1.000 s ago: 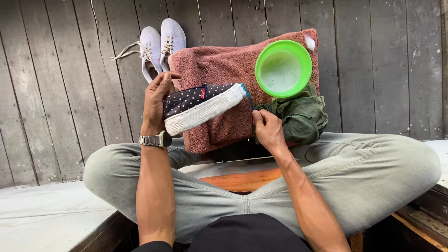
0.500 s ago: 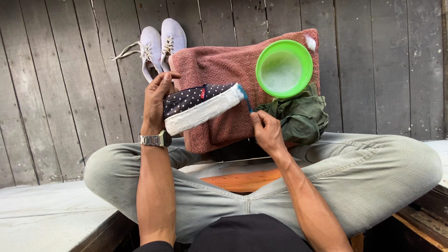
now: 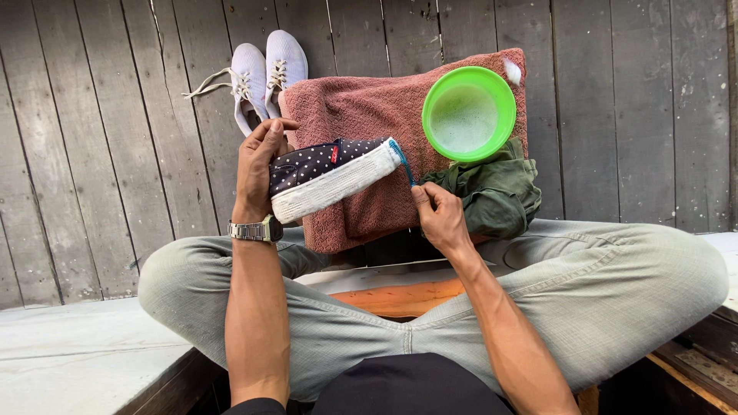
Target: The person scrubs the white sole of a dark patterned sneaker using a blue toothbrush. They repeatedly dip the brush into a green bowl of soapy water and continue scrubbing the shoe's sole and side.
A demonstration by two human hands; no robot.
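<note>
1. A green bowl [image 3: 469, 113] sits on a pink towel [image 3: 369, 115]. It looks like it has soapy water in it.
2. The towel lies flat on the grey wood floor [image 3: 100, 154].
3. A green cloth [image 3: 492, 192] is bunched up just below the bowl, partly on the towel.
4. Two white shoes [image 3: 265, 73] with laces stand side by side at the towel's top left corner.
5. A small white blob [image 3: 512, 71], maybe foam, sits on the towel by the bowl.

The left hand [image 3: 260, 165] gripped a dotted shoe [image 3: 330, 175]. The right hand [image 3: 440, 217] pressed a blue toothbrush [image 3: 403, 165] against its toe. A green bowl [image 3: 469, 113] sat beyond the right hand.
</note>
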